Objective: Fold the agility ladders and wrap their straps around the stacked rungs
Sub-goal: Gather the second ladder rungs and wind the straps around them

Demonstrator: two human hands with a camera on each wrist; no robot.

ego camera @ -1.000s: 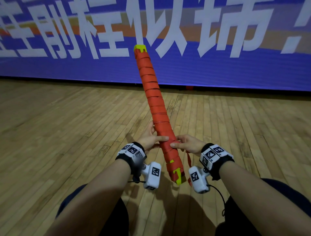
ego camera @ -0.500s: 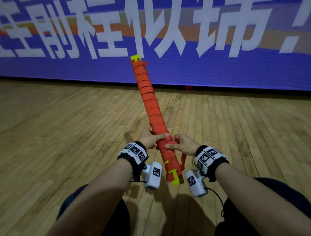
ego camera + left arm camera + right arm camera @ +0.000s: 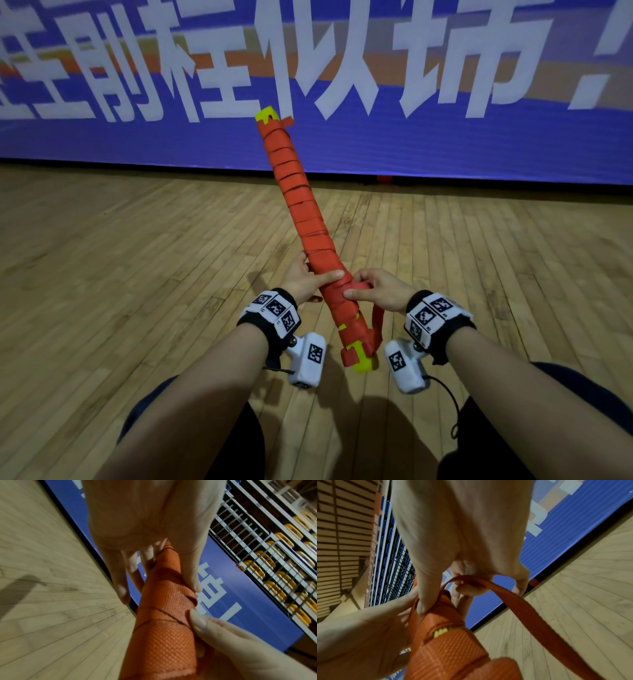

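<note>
Ladder (image 3: 301, 219), folded into a long orange bundle of stacked rungs with yellow end caps, held in the air over the floor (image 3: 120, 274), far end tilted up and away toward the banner (image 3: 445, 144). Wound along most of its length in orange strap (image 3: 530, 608); loose tail looping from the near end up to the right hand. Left hand (image 3: 305, 281) wrapped around the lower part of the bundle, thumb laid across the top. Right hand (image 3: 376, 291) just beside it, curled, pinching the strap against the bundle. Behind the banner, in the left wrist view, railings and yellow seats (image 3: 274, 558).
</note>
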